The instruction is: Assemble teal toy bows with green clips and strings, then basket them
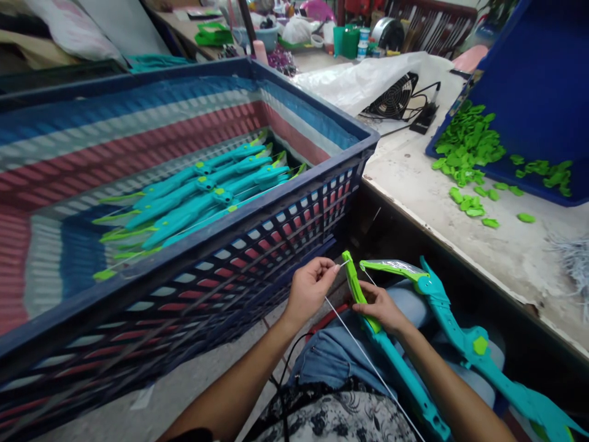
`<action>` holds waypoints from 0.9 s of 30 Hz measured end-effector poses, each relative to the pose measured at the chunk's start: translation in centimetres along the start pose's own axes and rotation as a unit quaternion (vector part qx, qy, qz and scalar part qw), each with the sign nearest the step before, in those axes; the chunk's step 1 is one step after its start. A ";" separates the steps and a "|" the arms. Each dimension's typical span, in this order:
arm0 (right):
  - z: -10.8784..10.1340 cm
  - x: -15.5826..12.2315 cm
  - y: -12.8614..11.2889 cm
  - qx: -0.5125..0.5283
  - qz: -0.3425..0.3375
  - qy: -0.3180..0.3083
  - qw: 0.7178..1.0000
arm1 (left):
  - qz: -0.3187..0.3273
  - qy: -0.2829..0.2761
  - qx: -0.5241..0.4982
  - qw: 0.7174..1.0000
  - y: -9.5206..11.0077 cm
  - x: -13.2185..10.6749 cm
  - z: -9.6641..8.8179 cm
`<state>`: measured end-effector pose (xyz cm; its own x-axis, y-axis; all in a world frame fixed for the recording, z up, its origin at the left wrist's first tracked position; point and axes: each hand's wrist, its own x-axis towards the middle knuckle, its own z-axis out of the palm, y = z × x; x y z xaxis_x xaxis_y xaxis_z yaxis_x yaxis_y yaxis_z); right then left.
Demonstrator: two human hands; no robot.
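Observation:
My left hand (311, 287) is closed in a pinch on a white string (352, 336) close to the tip of a green limb. My right hand (383, 308) wraps round that green limb, part of a teal and green toy bow (405, 376) lying slanted over my lap. The string also runs down toward the bottom edge. A second toy bow (481, 362) with a green hub lies to the right, across my legs; a short piece of string hangs from its green tip.
A dark blue basket (285, 221) with striped lining stands at left, holding several toy bows (202, 196). On the worktable (414, 190) at right, green plastic pieces (469, 144) spill from a tilted blue bin (519, 80). A black fan (393, 97) and loose strings (573, 261) are there too.

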<state>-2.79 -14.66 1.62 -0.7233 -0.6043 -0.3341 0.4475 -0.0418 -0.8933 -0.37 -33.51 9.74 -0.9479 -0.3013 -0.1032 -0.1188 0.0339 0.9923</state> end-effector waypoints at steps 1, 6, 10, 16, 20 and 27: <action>0.0 0.0 0.0 0.000 0.000 0.001 1.000 | 0.000 -0.001 0.000 1.000 0.0 0.0 0.0; 0.4 0.1 0.0 0.000 0.000 -0.002 1.000 | -0.003 -0.005 -0.021 1.000 0.1 0.1 0.4; 0.7 -0.1 0.3 -0.011 -0.011 -0.011 1.000 | -0.032 -0.033 -0.115 0.992 0.1 0.6 0.9; 0.9 -0.5 -0.8 -0.216 -0.113 0.041 0.969 | -0.087 -0.122 -0.198 0.969 0.2 1.7 0.5; 1.5 0.6 -5.0 -0.326 -0.268 0.152 0.894 | -0.090 -0.130 -0.190 0.969 0.2 1.8 0.3; 2.6 3.1 -10.4 -0.332 -0.353 0.086 0.871 | -0.096 -0.135 -0.178 0.970 0.6 1.7 0.2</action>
<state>-8.35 -18.19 10.64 -0.7886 -0.4843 0.3789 -0.5010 0.1488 -0.8526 -2.15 -33.82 10.12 -0.9667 -0.0075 -0.2557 -0.2376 -0.3439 0.9085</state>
